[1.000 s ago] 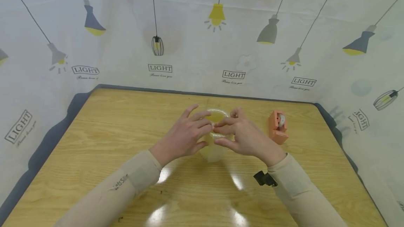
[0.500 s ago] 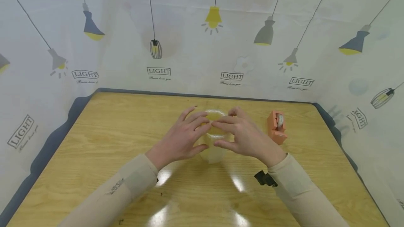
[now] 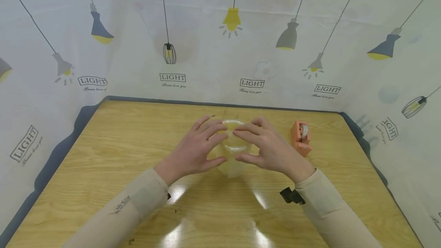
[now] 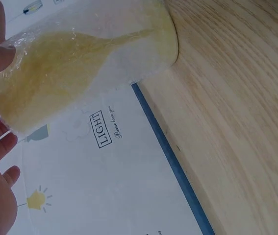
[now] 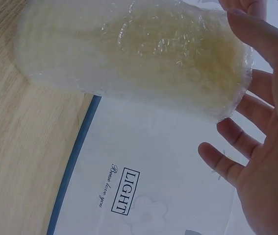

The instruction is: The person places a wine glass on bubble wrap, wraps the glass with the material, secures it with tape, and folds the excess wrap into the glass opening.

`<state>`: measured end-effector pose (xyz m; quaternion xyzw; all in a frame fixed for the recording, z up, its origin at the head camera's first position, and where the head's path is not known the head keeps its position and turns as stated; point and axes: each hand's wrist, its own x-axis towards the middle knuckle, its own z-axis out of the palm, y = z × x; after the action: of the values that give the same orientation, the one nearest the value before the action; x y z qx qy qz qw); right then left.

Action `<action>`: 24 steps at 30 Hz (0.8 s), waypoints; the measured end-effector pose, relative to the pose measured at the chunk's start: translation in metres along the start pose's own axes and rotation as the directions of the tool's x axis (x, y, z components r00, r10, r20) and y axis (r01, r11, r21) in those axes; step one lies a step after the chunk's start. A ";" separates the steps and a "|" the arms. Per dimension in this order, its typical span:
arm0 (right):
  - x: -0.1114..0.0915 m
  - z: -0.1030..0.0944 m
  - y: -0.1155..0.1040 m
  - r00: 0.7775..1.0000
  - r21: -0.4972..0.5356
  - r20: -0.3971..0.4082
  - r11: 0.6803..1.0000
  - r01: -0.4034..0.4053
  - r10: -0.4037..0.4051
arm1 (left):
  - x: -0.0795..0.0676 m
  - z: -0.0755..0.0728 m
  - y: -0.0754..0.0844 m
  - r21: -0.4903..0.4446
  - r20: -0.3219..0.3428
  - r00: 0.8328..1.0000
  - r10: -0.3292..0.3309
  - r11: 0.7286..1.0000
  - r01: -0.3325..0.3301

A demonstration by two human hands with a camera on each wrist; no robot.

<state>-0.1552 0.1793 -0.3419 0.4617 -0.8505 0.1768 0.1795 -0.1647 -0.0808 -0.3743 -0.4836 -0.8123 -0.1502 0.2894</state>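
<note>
A translucent, hollow cylinder of bubble wrap stands upright on the table, its round opening facing up. The table's yellow wood shows through its wall. My left hand is at the left of the rim, fingers spread and gently bent over the opening, thumb lower on the near side. On the opposite side my right hand mirrors it. The left wrist view has the left thumb at the top edge of the wrap. In the right wrist view, my right hand has its fingers loosely spread by the rim.
An orange tape dispenser with a roll of clear tape stands right of the right hand. The wooden table ends at a dark blue back edge, where a white lamp-print cloth rises as a wall.
Fingertips of both hands, earlier meeting over the rim's middle, have drawn apart sideways. The left hand shifted slightly left. The cylinder stays in place.
</note>
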 end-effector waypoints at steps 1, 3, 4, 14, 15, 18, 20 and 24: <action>-0.001 0.000 0.000 1.000 0.005 -0.005 1.000 0.004 -0.004 | -0.001 -0.001 -0.001 -0.006 -0.005 1.000 -0.004 1.000 0.004; -0.002 0.000 0.001 1.000 0.016 -0.021 1.000 0.010 -0.010 | -0.002 -0.003 -0.002 -0.026 -0.021 1.000 -0.015 1.000 0.014; -0.003 0.000 0.002 0.999 0.022 -0.032 1.000 0.012 -0.012 | -0.003 -0.004 -0.002 -0.033 -0.027 0.999 -0.021 0.999 0.020; -0.021 0.002 0.006 0.989 0.072 -0.137 0.996 -0.049 0.059 | -0.018 -0.015 -0.012 -0.047 -0.065 0.991 -0.115 0.993 0.112; -0.023 0.002 0.008 0.988 0.071 -0.141 0.996 -0.060 0.070 | -0.020 -0.016 -0.014 -0.039 -0.070 0.990 -0.122 0.992 0.119; -0.030 0.003 0.012 0.983 0.046 -0.155 0.994 -0.095 0.101 | -0.027 -0.017 -0.017 -0.009 -0.077 0.987 -0.144 0.990 0.144; -0.035 0.005 0.015 0.979 0.026 -0.167 0.993 -0.115 0.118 | -0.032 -0.017 -0.019 0.019 -0.075 0.984 -0.162 0.986 0.164; -0.045 0.010 0.021 0.970 -0.004 -0.203 0.991 -0.135 0.131 | -0.045 -0.018 -0.022 0.070 -0.069 0.976 -0.207 0.975 0.212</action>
<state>-0.1518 0.2178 -0.3745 0.3818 -0.8583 0.2268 0.2571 -0.1616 -0.1318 -0.3868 -0.3788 -0.8548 -0.1631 0.3152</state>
